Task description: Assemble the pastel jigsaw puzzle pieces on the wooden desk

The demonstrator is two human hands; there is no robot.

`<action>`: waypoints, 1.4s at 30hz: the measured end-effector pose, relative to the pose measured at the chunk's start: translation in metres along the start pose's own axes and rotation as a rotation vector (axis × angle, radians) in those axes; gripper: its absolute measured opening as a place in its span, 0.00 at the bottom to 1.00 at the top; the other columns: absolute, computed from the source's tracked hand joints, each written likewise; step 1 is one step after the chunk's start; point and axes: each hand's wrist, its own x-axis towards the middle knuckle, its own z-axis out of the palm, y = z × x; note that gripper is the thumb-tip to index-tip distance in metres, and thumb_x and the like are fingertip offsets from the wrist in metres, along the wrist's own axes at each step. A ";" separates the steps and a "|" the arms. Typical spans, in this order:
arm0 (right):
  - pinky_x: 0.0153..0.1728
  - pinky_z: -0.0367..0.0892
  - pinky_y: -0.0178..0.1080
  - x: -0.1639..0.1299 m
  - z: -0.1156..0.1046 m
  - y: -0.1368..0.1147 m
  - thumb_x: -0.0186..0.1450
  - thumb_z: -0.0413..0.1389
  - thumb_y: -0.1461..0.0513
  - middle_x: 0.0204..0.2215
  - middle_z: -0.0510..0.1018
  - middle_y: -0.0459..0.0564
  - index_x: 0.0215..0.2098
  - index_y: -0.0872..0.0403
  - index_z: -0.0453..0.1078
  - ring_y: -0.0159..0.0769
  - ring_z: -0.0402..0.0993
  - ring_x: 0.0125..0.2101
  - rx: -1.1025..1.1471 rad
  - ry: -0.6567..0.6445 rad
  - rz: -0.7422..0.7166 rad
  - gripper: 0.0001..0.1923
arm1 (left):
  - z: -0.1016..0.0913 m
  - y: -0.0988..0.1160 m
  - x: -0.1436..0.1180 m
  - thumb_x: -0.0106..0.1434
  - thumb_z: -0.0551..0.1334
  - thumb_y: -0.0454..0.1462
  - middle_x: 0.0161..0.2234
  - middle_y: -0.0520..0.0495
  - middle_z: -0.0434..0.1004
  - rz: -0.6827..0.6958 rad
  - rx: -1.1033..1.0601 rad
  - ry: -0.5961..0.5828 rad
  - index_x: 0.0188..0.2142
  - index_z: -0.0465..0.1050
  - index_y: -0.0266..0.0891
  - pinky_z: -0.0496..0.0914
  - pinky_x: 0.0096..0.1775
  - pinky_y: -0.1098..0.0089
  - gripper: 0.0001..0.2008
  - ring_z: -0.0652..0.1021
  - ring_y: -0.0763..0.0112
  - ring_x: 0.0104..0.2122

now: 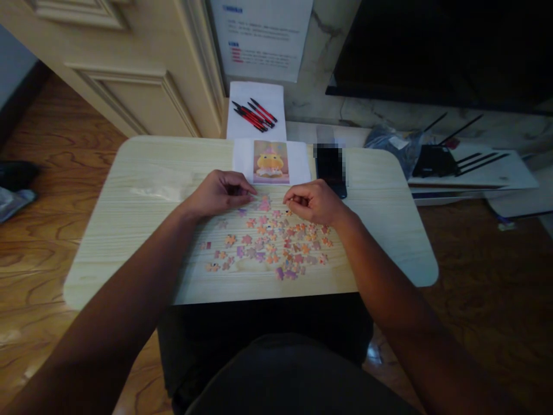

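Note:
Many small jigsaw puzzle pieces in pink, orange and purple lie loose on the pale wooden table. My left hand is curled beside the upper pieces, thumb and forefinger brought close together. Just right of its fingertips is a pink and purple cluster of puzzle pieces. My right hand is closed in a pinch above the pieces at the upper right; whatever its fingertips hold is too small to tell. A printed picture of a yellow cartoon figure lies just beyond both hands.
A dark phone, partly blurred out, lies behind my right hand. Clear plastic rests at the left. Red and black pens lie on white paper beyond the table. A black router stands on the low cabinet at right.

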 end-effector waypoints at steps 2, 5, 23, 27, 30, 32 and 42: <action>0.32 0.64 0.37 0.000 0.001 0.001 0.70 0.59 0.59 0.24 0.79 0.44 0.35 0.53 0.81 0.31 0.71 0.25 0.005 -0.002 -0.010 0.09 | 0.000 0.001 0.000 0.59 0.77 0.40 0.31 0.45 0.84 -0.001 0.000 0.005 0.37 0.89 0.37 0.72 0.30 0.73 0.09 0.78 0.73 0.27; 0.31 0.64 0.37 0.000 0.003 0.002 0.70 0.61 0.57 0.24 0.79 0.44 0.35 0.53 0.82 0.31 0.70 0.24 0.001 -0.022 -0.020 0.10 | 0.001 0.002 0.000 0.58 0.76 0.38 0.32 0.45 0.85 -0.006 0.000 -0.001 0.37 0.89 0.37 0.73 0.32 0.72 0.08 0.79 0.73 0.29; 0.47 0.69 0.44 0.001 0.029 -0.037 0.71 0.66 0.59 0.41 0.87 0.50 0.43 0.48 0.85 0.43 0.81 0.43 -0.052 -0.313 -0.263 0.05 | 0.004 0.004 -0.001 0.60 0.75 0.37 0.31 0.46 0.85 -0.024 -0.043 -0.014 0.37 0.88 0.36 0.73 0.32 0.71 0.07 0.78 0.74 0.28; 0.46 0.68 0.43 0.001 0.031 -0.038 0.70 0.64 0.62 0.41 0.86 0.49 0.42 0.49 0.83 0.42 0.80 0.42 -0.077 -0.352 -0.257 0.05 | 0.004 0.003 0.000 0.60 0.74 0.37 0.31 0.46 0.84 -0.005 -0.032 -0.016 0.38 0.88 0.36 0.72 0.32 0.71 0.07 0.77 0.74 0.27; 0.44 0.68 0.41 0.002 0.030 -0.038 0.70 0.63 0.63 0.41 0.85 0.49 0.42 0.50 0.81 0.40 0.79 0.40 -0.086 -0.346 -0.238 0.04 | 0.004 0.002 0.000 0.60 0.74 0.36 0.31 0.46 0.84 0.002 -0.034 -0.017 0.37 0.88 0.36 0.73 0.32 0.70 0.07 0.78 0.74 0.28; 0.43 0.67 0.40 0.002 0.029 -0.038 0.70 0.62 0.63 0.40 0.85 0.50 0.42 0.51 0.81 0.39 0.79 0.39 -0.080 -0.334 -0.235 0.04 | 0.004 0.001 0.000 0.60 0.74 0.36 0.32 0.46 0.85 0.004 -0.039 -0.015 0.37 0.88 0.37 0.73 0.33 0.71 0.06 0.78 0.74 0.28; 0.39 0.62 0.39 0.002 0.029 -0.038 0.72 0.62 0.64 0.36 0.83 0.48 0.41 0.53 0.81 0.34 0.74 0.33 -0.042 -0.291 -0.285 0.04 | 0.005 -0.003 0.002 0.60 0.73 0.35 0.33 0.45 0.87 0.028 -0.034 -0.005 0.37 0.88 0.37 0.75 0.35 0.71 0.06 0.81 0.72 0.31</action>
